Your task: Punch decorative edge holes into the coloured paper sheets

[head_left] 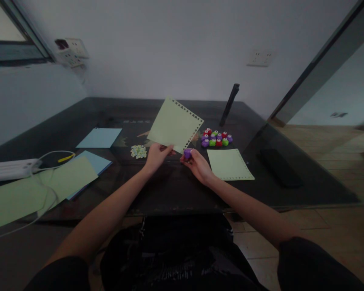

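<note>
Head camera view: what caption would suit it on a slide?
Left hand lifts a punched green sheet; right hand holds a purple punch.

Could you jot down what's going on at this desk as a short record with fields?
left hand: holds a pale green sheet with punched edges
right hand: grips a purple punch at the sheet's corner
nearby: cluster of coloured punches, second punched sheet, pile of paper bits
surface: dark table
</note>
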{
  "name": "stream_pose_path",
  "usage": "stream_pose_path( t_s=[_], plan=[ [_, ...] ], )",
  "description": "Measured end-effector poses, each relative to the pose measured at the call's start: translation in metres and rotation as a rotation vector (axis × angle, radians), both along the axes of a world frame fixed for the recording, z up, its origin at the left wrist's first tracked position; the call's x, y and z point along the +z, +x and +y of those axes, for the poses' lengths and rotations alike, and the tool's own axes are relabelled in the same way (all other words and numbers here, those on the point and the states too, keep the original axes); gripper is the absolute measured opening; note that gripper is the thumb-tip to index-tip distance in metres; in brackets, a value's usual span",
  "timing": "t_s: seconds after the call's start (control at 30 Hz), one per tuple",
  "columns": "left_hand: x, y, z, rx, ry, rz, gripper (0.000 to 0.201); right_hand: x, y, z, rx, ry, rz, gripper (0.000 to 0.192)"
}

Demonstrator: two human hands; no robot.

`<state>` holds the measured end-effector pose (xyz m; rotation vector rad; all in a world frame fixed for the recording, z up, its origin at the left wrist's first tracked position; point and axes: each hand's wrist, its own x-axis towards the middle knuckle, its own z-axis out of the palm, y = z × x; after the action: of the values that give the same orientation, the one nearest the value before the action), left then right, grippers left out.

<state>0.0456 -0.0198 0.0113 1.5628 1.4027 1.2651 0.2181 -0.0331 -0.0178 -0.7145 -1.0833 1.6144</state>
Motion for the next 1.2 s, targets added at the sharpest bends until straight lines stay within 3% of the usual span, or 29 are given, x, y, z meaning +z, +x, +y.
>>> stream_pose_path(
  t_s=[0.2,0.53,0.77,0.9,1.07,1.2],
  plan=[
    [0.001,-0.001,0.0,0.002,-0.02,0.024,0.027,0.002,0.003,0.0,-0.114,0.035,0.008,0.037],
    [-0.01,-0.005,0.007,-0.046,-0.02,-0.086,0.023,0.029,0.028,0.001,-0.232,0.078,0.035,0.031],
    [-0.015,-0.007,0.008,-0.077,0.003,-0.073,0.025,0.031,0.033,0.003,-0.231,0.119,0.027,0.03],
    [-0.019,-0.009,0.01,-0.089,0.019,-0.033,0.025,0.036,0.035,0.003,-0.255,0.131,0.019,0.039],
    [-0.025,-0.012,0.012,-0.105,0.028,0.01,0.024,0.058,0.05,0.004,-0.293,0.238,-0.019,0.035],
    [-0.025,-0.011,0.01,-0.112,0.019,0.007,0.025,0.079,0.08,0.019,-0.39,0.325,-0.063,0.035]
  ],
)
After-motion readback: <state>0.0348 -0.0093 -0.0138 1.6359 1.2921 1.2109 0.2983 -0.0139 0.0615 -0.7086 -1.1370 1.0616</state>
